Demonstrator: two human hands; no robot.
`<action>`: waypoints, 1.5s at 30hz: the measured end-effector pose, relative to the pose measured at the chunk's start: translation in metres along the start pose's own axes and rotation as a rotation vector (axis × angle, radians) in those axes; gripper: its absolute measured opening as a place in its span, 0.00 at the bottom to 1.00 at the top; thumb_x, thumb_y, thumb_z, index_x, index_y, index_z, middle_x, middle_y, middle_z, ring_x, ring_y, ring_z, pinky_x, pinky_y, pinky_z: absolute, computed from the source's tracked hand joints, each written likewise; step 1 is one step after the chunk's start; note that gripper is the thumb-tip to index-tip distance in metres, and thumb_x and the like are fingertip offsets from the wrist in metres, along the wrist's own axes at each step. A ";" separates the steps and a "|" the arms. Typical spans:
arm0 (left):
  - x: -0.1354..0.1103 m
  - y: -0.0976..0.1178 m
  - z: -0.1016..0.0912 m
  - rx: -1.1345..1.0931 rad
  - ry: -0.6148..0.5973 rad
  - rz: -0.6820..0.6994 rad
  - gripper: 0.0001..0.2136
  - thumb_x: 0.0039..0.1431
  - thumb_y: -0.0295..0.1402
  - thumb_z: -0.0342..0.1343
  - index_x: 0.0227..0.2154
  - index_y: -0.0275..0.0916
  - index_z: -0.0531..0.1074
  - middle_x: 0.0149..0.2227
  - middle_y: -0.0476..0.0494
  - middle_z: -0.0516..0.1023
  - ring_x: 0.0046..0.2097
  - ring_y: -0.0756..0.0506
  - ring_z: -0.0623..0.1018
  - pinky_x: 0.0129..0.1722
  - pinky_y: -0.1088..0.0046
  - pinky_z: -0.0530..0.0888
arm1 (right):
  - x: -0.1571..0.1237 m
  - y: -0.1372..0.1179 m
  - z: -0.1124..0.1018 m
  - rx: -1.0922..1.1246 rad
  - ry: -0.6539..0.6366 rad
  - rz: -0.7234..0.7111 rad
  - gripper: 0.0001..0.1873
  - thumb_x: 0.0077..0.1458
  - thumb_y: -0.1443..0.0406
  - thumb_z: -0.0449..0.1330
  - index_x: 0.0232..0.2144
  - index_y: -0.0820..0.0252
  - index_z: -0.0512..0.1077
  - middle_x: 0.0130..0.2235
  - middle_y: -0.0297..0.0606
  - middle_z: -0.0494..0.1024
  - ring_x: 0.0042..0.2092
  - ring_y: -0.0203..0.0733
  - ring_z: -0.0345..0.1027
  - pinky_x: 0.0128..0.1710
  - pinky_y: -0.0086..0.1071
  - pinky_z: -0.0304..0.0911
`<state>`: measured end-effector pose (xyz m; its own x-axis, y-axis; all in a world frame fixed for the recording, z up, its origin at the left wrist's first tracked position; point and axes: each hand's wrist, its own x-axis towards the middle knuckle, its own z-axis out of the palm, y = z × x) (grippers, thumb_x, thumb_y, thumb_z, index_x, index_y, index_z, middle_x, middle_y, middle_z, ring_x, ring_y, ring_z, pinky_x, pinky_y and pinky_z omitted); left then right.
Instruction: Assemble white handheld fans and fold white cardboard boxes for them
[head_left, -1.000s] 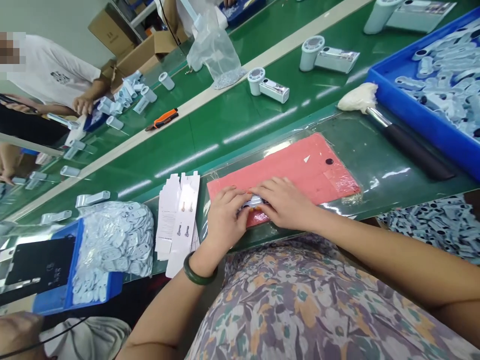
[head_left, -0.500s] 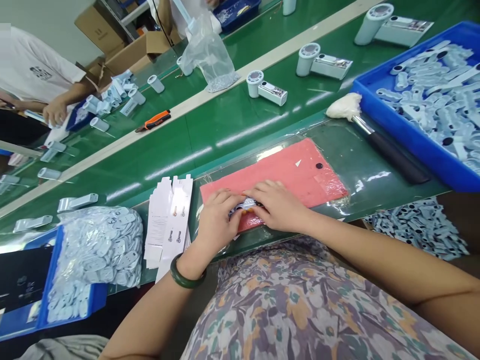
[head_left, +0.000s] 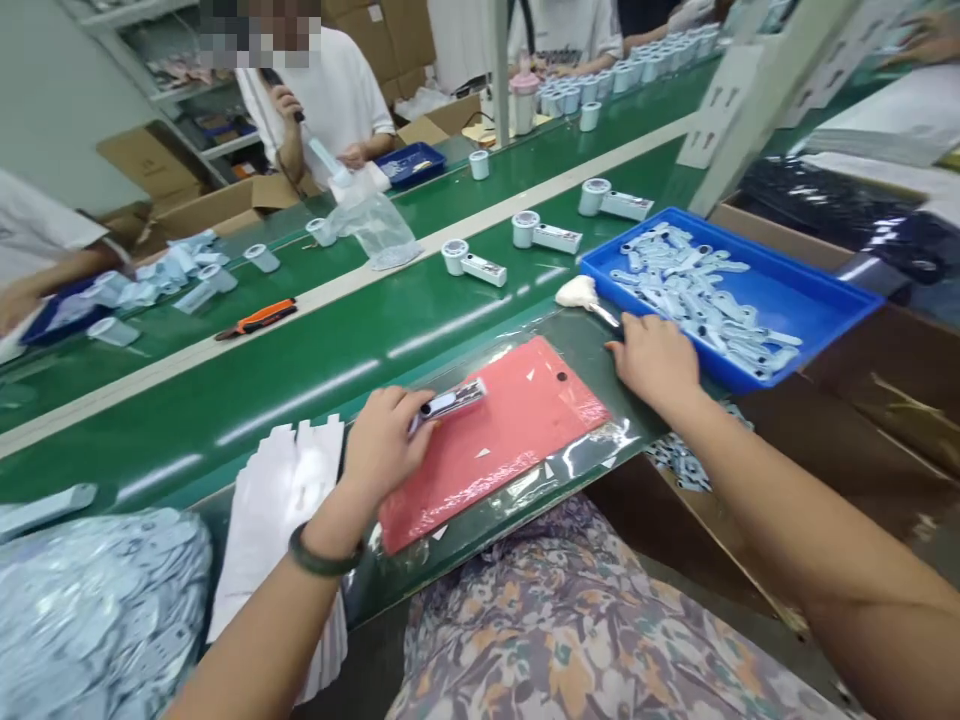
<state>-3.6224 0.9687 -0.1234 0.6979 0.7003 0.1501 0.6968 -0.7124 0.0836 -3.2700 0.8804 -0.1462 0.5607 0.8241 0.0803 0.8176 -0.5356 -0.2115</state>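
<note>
My left hand (head_left: pixel 386 440) is closed on a small light-blue plastic part (head_left: pixel 454 398) with a shiny printed face, held at the left side of the red pad (head_left: pixel 517 415). To the right, my right hand (head_left: pixel 660 365) is wrapped over the dark handle of a hammer (head_left: pixel 606 316). White cloth covers the hammer's head, and most of the handle is hidden under the hand. Small white triangular scraps lie on the pad and the clear sheet around it.
A blue tray (head_left: pixel 832 290) of light-blue parts stands at the right. White folded cards (head_left: pixel 277 500) and a bag of parts (head_left: pixel 112 610) lie at the left. Assembled pieces (head_left: pixel 480 265) and orange pliers (head_left: pixel 262 318) sit on the green belt. Co-workers (head_left: pixel 330 100) work across it.
My right hand has left the part and moved right onto the hammer handle. My left hand keeps the part, now lifted at one end. The view has swung right.
</note>
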 end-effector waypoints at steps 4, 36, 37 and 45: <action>0.025 0.001 0.006 0.000 -0.124 -0.132 0.17 0.66 0.38 0.59 0.55 0.42 0.76 0.46 0.38 0.78 0.51 0.36 0.76 0.51 0.60 0.76 | 0.003 0.006 0.004 0.061 -0.035 -0.067 0.20 0.65 0.68 0.52 0.56 0.69 0.74 0.52 0.64 0.78 0.51 0.64 0.75 0.49 0.51 0.70; 0.031 -0.004 -0.005 0.014 -0.182 -0.059 0.10 0.60 0.34 0.62 0.45 0.42 0.78 0.43 0.41 0.78 0.47 0.39 0.77 0.44 0.63 0.76 | -0.048 -0.031 -0.003 0.220 0.097 -0.389 0.28 0.69 0.60 0.48 0.67 0.52 0.66 0.45 0.45 0.79 0.39 0.50 0.77 0.33 0.37 0.69; 0.035 -0.011 -0.010 0.027 -0.176 -0.037 0.09 0.60 0.32 0.62 0.44 0.42 0.79 0.43 0.40 0.78 0.48 0.38 0.76 0.44 0.62 0.76 | -0.039 -0.022 -0.003 0.175 0.141 -0.321 0.28 0.68 0.59 0.48 0.67 0.54 0.67 0.44 0.46 0.79 0.39 0.52 0.76 0.32 0.39 0.68; 0.132 -0.092 -0.036 0.308 0.023 -0.137 0.15 0.60 0.23 0.54 0.43 0.45 0.83 0.69 0.36 0.65 0.72 0.27 0.58 0.65 0.38 0.63 | 0.005 0.021 0.031 -0.023 0.205 -0.235 0.24 0.65 0.65 0.48 0.55 0.63 0.78 0.47 0.57 0.79 0.45 0.62 0.74 0.43 0.55 0.72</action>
<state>-3.6006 1.1247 -0.0764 0.5932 0.7846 0.1804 0.8034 -0.5622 -0.1962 -3.2545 0.8787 -0.1806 0.3690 0.8728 0.3193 0.9293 -0.3410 -0.1419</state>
